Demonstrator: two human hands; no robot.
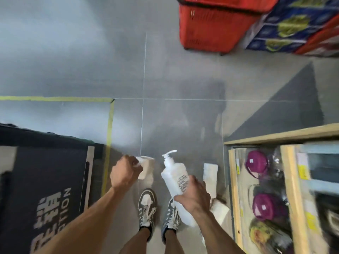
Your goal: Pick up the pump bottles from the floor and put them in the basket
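Head view, count?
– Held: two. Left hand (125, 173) is gripping a beige bottle (146, 171) by its top; right hand (194, 197) is clasping a white bottle (174, 178) round its body.
– Room?
– Grey floor (165, 79) is lying open between black mat (45, 171) and wooden shelf (256, 139); red baskets (211, 30), seemingly two stacked, are standing well apart at its far edge.

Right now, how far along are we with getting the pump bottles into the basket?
Done: nothing confirmed; the inside of the red basket is hidden. In hand: the left hand grips a beige bottle, the right hand a white pump bottle. Left: carrying both to the basket, plus what looks like another white bottle on the floor.
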